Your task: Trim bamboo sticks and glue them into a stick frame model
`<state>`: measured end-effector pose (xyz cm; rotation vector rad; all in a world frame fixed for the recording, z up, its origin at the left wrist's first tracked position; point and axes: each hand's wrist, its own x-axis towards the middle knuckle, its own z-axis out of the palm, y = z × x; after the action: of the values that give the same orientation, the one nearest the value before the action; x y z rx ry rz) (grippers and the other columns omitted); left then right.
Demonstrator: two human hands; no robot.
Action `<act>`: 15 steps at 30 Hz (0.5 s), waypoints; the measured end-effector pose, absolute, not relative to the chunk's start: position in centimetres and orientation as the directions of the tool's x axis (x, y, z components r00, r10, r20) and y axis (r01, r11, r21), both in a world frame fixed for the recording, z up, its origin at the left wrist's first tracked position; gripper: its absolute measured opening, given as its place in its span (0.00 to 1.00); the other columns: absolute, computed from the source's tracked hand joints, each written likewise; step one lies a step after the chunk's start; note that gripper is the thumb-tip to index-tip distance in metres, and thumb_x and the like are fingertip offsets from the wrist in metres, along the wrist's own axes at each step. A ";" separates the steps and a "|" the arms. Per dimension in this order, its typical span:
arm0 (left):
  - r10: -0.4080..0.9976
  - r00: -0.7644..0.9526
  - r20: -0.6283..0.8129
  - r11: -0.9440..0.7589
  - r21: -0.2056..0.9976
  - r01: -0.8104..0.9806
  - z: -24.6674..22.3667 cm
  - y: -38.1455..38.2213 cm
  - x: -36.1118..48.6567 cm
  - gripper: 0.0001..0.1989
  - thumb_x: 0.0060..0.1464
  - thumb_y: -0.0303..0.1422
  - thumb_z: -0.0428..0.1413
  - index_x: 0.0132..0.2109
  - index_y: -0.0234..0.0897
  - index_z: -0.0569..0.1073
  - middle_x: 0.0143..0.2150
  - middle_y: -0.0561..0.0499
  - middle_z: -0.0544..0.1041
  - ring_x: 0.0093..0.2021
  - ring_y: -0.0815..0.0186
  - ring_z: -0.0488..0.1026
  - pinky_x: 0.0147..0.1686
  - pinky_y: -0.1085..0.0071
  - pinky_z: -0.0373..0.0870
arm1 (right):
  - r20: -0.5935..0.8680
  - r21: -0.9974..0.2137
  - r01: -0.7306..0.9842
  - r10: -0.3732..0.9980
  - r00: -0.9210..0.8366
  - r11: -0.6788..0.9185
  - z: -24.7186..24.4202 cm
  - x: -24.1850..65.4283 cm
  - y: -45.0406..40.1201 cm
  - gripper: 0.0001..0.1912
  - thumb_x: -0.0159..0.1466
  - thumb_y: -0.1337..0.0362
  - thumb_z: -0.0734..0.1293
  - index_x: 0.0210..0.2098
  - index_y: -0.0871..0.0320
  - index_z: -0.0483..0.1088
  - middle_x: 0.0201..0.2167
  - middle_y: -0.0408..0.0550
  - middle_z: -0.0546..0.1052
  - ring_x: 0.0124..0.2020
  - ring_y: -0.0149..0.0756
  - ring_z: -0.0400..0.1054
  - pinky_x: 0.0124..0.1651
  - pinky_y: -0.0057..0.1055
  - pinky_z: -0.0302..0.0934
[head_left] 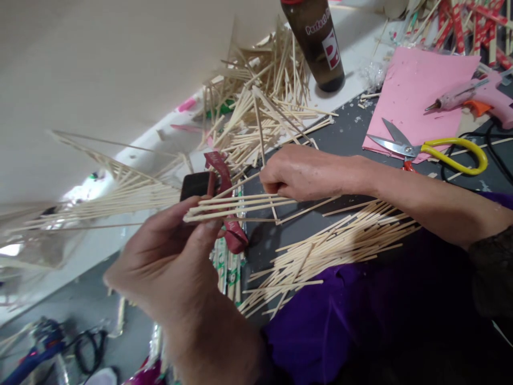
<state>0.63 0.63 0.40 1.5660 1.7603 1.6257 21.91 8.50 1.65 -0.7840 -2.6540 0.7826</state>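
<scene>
My left hand pinches the near end of several thin wooden sticks, which point right in a loose bundle. My right hand is closed just above the far part of these sticks; its fingertips are turned down and hidden, so what they grip cannot be made out. Beneath my right forearm, a loose layer of wooden sticks lies beside purple cloth. Behind my hands a large heap of sticks is piled up. A watch with a dark face and red strap lies behind my left fingers.
A dark bottle stands at the back. On the right, yellow-handled scissors and a pink glue gun lie on pink sheets. A blue tool with a black cable is at lower left. A stick structure stands at left.
</scene>
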 end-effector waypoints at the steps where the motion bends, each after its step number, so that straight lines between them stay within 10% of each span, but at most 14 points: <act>1: 0.814 -0.376 0.442 -0.216 0.831 0.512 0.4 0.6 0.6 0.17 0.37 0.27 0.68 0.40 0.40 0.84 0.30 0.51 0.83 0.25 0.71 0.76 0.22 0.78 0.72 | 0.096 -0.567 0.424 0.569 -0.817 0.706 1.6 21.9 8.5 0.14 0.60 0.75 0.60 0.35 0.59 0.77 0.36 0.49 0.79 0.37 0.35 0.67 0.39 0.31 0.53; 15: 0.872 -0.340 0.352 -0.162 0.863 0.479 1.0 0.0 0.4 0.16 0.42 0.28 0.69 0.41 0.45 0.84 0.35 0.52 0.84 0.31 0.71 0.78 0.31 0.77 0.76 | 0.056 -0.626 0.450 0.612 -0.789 0.637 1.9 21.9 7.9 0.14 0.64 0.73 0.61 0.40 0.63 0.79 0.38 0.54 0.80 0.34 0.32 0.65 0.36 0.31 0.49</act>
<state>0.38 0.00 0.99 1.5341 1.7494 1.5042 21.92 7.93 1.95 -0.8610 -2.5960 0.8866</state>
